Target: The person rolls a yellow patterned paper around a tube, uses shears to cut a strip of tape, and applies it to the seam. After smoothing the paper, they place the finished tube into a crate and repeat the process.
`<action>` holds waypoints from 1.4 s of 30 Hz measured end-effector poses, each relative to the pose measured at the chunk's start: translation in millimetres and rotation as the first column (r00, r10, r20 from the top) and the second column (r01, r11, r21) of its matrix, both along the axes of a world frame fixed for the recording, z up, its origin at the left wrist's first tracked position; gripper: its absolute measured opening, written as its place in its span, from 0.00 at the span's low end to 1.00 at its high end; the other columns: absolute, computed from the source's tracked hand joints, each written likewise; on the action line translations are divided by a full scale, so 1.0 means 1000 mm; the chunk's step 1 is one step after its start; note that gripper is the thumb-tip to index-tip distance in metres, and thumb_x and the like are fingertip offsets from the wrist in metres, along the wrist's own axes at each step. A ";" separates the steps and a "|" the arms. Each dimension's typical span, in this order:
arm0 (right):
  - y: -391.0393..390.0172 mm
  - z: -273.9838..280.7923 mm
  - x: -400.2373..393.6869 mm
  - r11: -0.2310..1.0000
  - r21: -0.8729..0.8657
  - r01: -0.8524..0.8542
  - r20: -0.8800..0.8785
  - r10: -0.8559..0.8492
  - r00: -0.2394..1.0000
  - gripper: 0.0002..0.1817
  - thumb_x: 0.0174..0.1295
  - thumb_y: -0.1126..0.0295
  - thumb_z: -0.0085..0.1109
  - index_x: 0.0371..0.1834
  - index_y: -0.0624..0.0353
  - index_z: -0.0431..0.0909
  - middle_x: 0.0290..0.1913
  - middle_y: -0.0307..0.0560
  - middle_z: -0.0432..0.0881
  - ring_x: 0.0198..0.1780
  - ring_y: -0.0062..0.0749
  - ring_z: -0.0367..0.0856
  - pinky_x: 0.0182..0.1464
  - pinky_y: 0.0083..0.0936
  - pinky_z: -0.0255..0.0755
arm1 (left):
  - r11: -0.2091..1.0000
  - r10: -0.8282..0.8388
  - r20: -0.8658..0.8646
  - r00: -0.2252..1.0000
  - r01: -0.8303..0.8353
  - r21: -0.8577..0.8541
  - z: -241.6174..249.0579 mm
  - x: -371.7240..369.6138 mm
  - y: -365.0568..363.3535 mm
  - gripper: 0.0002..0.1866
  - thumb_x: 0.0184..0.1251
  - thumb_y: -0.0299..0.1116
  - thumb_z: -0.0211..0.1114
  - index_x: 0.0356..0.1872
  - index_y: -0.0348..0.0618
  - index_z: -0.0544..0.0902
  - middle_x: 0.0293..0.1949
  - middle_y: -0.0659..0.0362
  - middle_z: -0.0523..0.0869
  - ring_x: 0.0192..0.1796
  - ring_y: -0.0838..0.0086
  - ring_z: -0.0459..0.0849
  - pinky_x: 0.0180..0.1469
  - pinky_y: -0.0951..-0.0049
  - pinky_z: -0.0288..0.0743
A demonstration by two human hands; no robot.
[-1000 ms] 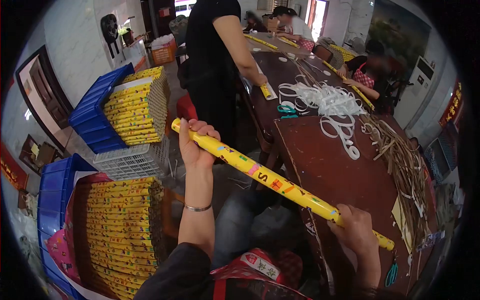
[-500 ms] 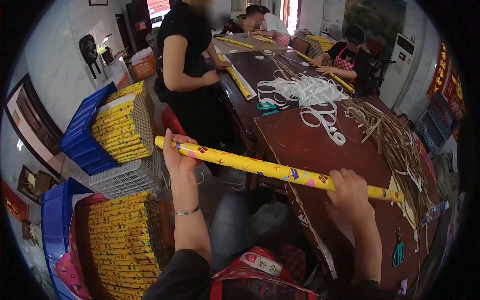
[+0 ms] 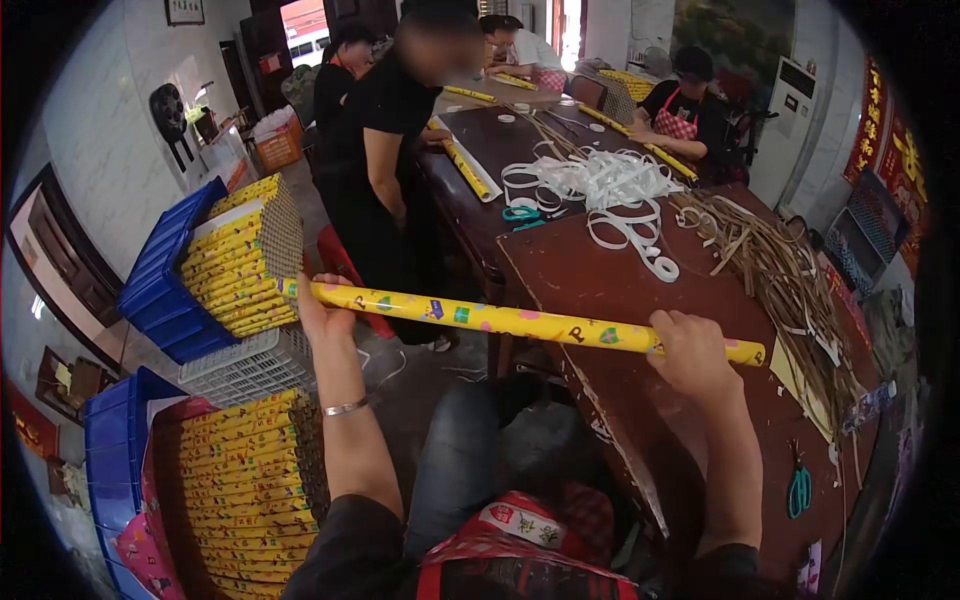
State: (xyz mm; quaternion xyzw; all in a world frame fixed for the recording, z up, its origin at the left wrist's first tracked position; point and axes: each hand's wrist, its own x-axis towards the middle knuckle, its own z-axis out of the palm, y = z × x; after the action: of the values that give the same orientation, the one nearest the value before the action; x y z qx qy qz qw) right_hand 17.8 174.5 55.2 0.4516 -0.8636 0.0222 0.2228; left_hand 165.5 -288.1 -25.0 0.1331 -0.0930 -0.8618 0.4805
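Note:
A long yellow wrapping paper roll (image 3: 500, 318) with colourful printed figures spans both hands, above my lap and the table's edge. Near its left end, my left hand (image 3: 328, 310) cups it from below with the fingers mostly hidden behind. My right hand (image 3: 692, 352) wraps over the roll close to its right end, above the dark red board (image 3: 610, 285). A short length sticks out past each hand. The right end hangs near the bundle of brown strips (image 3: 760, 260).
Two blue crates (image 3: 150, 290) (image 3: 105, 450) full of similar yellow rolls stand to my left, one on a white basket (image 3: 255, 360). White tape strips (image 3: 610, 180) and teal scissors (image 3: 525, 210) lie on the table; more scissors (image 3: 798, 490) lie right. Several people work around it.
The roll has turned about its length, showing different figures, and has shifted left and slightly up on the right side. Both hands moved with it. The nearby standing person has leaned and lowered an arm.

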 end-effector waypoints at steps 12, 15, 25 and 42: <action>-0.118 -0.013 0.041 0.974 -0.012 -0.225 0.132 0.224 0.966 0.14 0.49 0.67 0.68 0.32 0.58 0.73 0.25 0.51 0.82 0.29 0.49 0.83 0.32 0.42 0.76 | 0.995 0.069 0.097 0.993 -0.061 -0.074 0.008 -0.020 0.101 0.18 0.70 0.51 0.64 0.31 0.52 0.70 0.25 0.67 0.73 0.28 0.74 0.75 0.39 0.67 0.75; -0.117 -0.014 0.053 0.971 0.035 -0.238 0.187 0.228 0.956 0.14 0.49 0.67 0.68 0.33 0.58 0.72 0.25 0.52 0.81 0.29 0.49 0.83 0.32 0.42 0.76 | 0.995 0.099 0.059 0.993 -0.099 -0.014 0.005 0.008 0.055 0.19 0.69 0.52 0.64 0.29 0.53 0.69 0.24 0.69 0.72 0.25 0.79 0.73 0.34 0.72 0.74; -0.084 -0.003 0.017 0.881 0.175 -0.440 0.615 0.251 0.747 0.13 0.49 0.64 0.64 0.32 0.60 0.74 0.27 0.55 0.80 0.32 0.56 0.80 0.35 0.47 0.71 | 0.977 0.206 0.046 0.977 -0.209 0.049 -0.056 0.133 -0.082 0.24 0.72 0.62 0.52 0.32 0.50 0.71 0.21 0.68 0.75 0.22 0.79 0.77 0.29 0.72 0.75; -0.195 -0.029 0.055 0.850 0.179 -0.495 0.728 0.224 0.648 0.19 0.55 0.58 0.62 0.37 0.65 0.73 0.31 0.61 0.80 0.36 0.57 0.81 0.39 0.45 0.73 | 1.000 0.025 -0.055 0.998 -0.024 0.018 -0.055 0.041 0.034 0.15 0.76 0.50 0.55 0.37 0.50 0.74 0.32 0.63 0.78 0.36 0.70 0.78 0.48 0.60 0.75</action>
State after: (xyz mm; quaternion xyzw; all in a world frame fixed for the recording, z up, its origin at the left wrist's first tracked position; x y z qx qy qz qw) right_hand 72.8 -20.6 26.5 0.6090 -0.7624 0.0717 -0.2069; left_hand 206.8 -254.3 -80.3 0.1145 -0.0707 -0.8599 0.4923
